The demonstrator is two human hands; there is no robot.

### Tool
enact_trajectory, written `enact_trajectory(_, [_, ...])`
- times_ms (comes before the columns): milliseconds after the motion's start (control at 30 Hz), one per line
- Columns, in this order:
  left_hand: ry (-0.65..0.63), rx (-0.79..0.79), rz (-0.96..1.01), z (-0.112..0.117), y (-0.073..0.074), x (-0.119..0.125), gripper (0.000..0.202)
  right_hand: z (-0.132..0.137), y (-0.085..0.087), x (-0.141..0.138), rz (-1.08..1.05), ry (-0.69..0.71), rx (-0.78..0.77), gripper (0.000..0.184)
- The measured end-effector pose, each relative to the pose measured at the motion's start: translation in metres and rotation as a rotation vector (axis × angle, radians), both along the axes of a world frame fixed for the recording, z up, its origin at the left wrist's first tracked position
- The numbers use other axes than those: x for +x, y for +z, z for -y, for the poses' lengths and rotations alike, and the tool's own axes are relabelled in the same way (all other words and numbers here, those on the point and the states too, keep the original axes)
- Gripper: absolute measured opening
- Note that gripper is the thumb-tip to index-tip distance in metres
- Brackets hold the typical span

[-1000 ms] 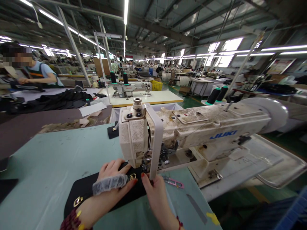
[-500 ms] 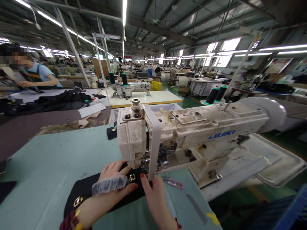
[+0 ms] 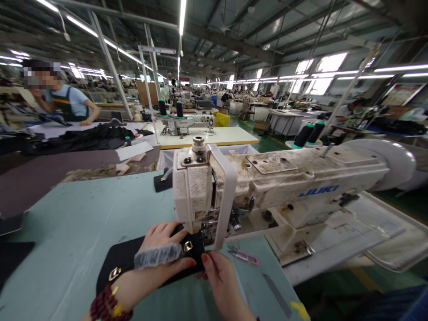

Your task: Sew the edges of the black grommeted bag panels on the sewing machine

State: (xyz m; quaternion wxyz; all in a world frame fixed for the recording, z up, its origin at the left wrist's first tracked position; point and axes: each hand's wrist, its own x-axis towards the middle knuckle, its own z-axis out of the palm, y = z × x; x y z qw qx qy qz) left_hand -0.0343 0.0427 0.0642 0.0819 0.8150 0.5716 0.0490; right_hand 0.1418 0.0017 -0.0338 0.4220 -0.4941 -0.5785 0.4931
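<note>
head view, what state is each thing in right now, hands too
Left hand: open, laid on the black panel
Right hand: closed, thumb on top, at the black panel's edge
Black panel: lying on the green table, one end at the sewing machine
Strap: wrapped in clear plastic, across the left hand's back
Sewing machine: stained; running or stopped, cannot tell
Pink snips: lying on the green table, unheld
</note>
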Motion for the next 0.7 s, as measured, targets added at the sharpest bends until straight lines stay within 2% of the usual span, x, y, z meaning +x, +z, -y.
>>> enact_trajectory(133, [-0.001,-0.013,-0.002,0.001,0.002,0.0,0.043,-0.003,0.004,-0.007,-0.092,-0.022,-0.04,0.058])
enact_trajectory(267, [-0.006,-0.021,-0.017,0.0,0.005,0.001,0.037,-0.003,0.004,-0.006,-0.064,-0.013,-0.052,0.06])
enact_trajectory(467, [0.0,-0.03,-0.008,0.0,0.009,0.003,0.035,0.003,-0.009,0.004,0.081,0.053,0.04,0.054])
enact_trajectory(700, [-0.022,-0.055,0.034,0.0,0.012,0.003,0.039,0.006,-0.015,0.003,0.194,-0.029,0.146,0.05])
